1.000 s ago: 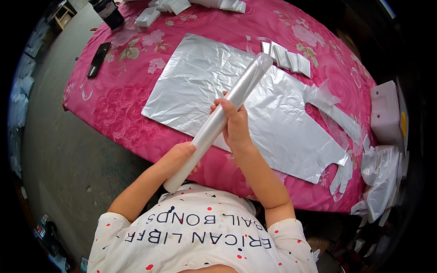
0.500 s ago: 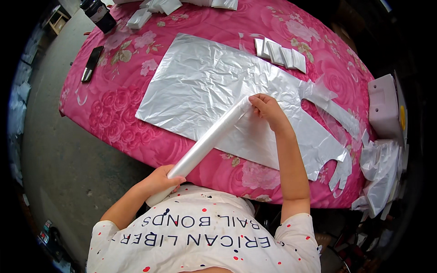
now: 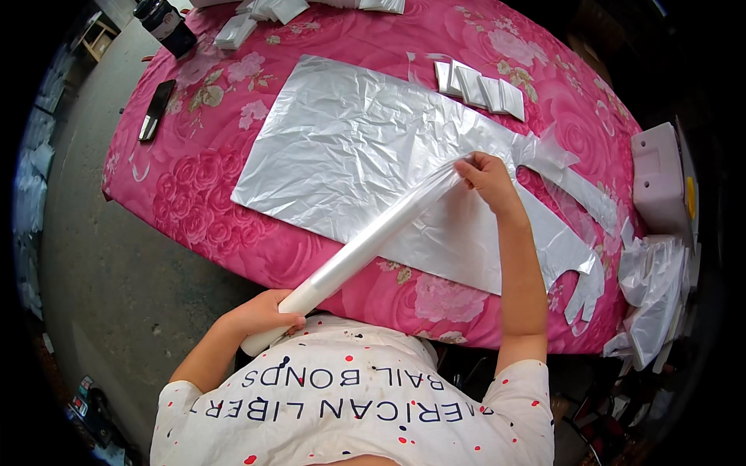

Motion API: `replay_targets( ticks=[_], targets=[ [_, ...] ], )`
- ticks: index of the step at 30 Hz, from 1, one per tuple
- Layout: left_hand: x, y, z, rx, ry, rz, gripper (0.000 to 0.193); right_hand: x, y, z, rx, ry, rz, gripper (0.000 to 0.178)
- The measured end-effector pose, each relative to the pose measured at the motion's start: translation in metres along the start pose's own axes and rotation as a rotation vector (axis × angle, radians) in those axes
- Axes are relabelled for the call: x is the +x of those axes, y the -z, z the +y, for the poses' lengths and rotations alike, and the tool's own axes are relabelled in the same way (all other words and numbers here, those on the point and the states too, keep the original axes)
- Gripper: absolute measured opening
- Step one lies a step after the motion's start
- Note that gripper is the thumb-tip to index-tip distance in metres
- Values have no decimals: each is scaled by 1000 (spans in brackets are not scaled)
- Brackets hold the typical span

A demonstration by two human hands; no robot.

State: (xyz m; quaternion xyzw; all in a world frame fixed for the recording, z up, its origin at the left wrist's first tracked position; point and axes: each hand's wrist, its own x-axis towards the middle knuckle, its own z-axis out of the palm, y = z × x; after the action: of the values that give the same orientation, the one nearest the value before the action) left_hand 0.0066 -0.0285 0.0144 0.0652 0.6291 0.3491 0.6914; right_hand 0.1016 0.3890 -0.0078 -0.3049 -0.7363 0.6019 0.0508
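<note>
A long white plastic bag, folded into a narrow strip, stretches slantwise between my hands. My left hand is closed round its lower end, close to my shirt. At the upper end, my right hand pinches the plastic between thumb and fingers. Beneath the strip, flat silvery-white plastic bags with cut-out handles lie on the table, handles toward the right. How many are stacked there I cannot tell. Small folded white packets overlap in a row beyond them.
A pink flowered cloth covers the table. A black phone and a dark bottle are at the left. More folded packets lie at the far edge. A pale plastic box and crumpled bags stand at the right.
My right hand has moved to the right and slightly away from me, drawing out the upper end of the folded bag. My left hand has shifted slightly left and down, keeping its grip.
</note>
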Motion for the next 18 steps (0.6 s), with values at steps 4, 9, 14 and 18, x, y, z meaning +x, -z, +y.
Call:
replay_targets(
  ticks=[4, 9, 14, 18],
  targets=[
    [-10, 42, -29, 42, 31, -172, 45, 2, 76, 26, -20, 28, 303, 15],
    [-32, 96, -9, 342, -36, -231, 46, 1, 121, 54, -131, 36, 371, 16],
    [-7, 64, 95, 864, -413, -113, 45, 6, 67, 19, -72, 68, 269, 16],
    [41, 26, 158, 1364, -854, 292, 39, 22, 42, 10, -166, 38, 131, 17]
  ],
)
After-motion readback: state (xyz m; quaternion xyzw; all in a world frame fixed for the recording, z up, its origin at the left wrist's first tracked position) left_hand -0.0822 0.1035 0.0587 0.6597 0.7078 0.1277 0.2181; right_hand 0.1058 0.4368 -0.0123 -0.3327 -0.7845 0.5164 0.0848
